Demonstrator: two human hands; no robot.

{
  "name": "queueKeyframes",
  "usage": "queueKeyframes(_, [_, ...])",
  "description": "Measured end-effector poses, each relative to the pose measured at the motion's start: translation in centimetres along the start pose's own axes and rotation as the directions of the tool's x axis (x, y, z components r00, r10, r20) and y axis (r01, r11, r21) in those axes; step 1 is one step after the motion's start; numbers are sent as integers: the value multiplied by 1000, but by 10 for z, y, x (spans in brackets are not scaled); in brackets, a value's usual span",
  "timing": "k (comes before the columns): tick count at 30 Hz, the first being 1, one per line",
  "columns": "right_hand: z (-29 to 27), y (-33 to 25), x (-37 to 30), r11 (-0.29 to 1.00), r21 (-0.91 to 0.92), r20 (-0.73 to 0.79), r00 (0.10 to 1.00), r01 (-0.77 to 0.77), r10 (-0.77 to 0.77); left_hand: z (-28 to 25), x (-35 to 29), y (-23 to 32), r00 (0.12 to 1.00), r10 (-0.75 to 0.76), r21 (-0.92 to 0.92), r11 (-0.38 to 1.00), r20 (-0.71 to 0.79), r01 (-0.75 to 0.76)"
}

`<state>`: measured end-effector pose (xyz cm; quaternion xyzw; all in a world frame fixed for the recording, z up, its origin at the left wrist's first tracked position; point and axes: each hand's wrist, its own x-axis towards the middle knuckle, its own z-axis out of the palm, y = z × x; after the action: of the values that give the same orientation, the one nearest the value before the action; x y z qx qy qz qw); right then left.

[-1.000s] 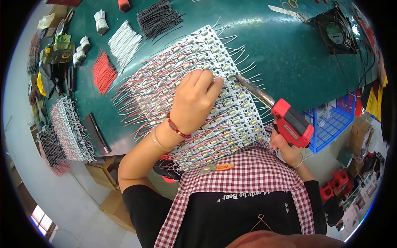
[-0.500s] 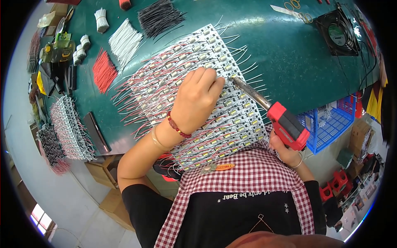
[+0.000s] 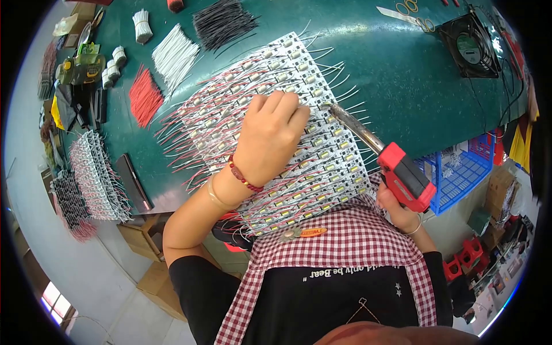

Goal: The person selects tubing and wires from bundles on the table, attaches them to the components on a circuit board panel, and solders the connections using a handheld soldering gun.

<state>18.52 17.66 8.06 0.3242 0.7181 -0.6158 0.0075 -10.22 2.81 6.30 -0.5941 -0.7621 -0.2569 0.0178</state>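
A large white circuit board panel (image 3: pixel 347 167) lies tilted on the bench's near edge, with rows of small components and many thin red and white wires sticking out on both sides. Over its middle, my left hand (image 3: pixel 270 132) is closed with fingertips bent down at the board; what they pinch is hidden beneath them. My right hand (image 3: pixel 397 211) grips the handle of a red and black soldering gun (image 3: pixel 405 178). The gun's metal tip points up and left, at the board's right part, just right of my left fingers.
On the green bench (image 3: pixel 397 75) lie bundles of red wires (image 3: pixel 145 96), white wires (image 3: pixel 175 57) and black wires (image 3: pixel 223 24). Scissors (image 3: pixel 405 16) and a black fan (image 3: pixel 468 46) are at the far right. A blue basket (image 3: pixel 463 178) stands below the right edge. Wired boards (image 3: pixel 100 178) lie left.
The soldering gun and my right hand have shifted slightly right and down, drawing the tip back a little. My left hand has moved slightly left, still closed over the board.
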Motion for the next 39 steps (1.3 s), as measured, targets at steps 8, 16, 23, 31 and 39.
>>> queueKeyframes(8, [-8, 18, -12, 985, 169, 15, 1000, -27, 25, -11, -7, 6, 976, -56, -106, 994, -210, 34])
queueKeyframes(16, [-4, 18, -13, 997, -24, -10, 997, 79, -79, 17, -14, 17, 995, -40, -28, 999, -88, 38])
queueKeyframes(23, [0, 16, -8, 986, -70, -13, 988, 153, -154, 19, -14, 16, 994, 3, -55, 998, -108, -9])
queueKeyframes(31, [-3, 10, -1, 901, -281, 64, 944, 329, -325, 18, -14, 17, 997, 13, -35, 999, -78, -16])
queueKeyframes(39, [-3, 12, -5, 973, -116, 17, 980, 199, -198, 17, -15, 17, 997, 27, -10, 1000, -67, -28])
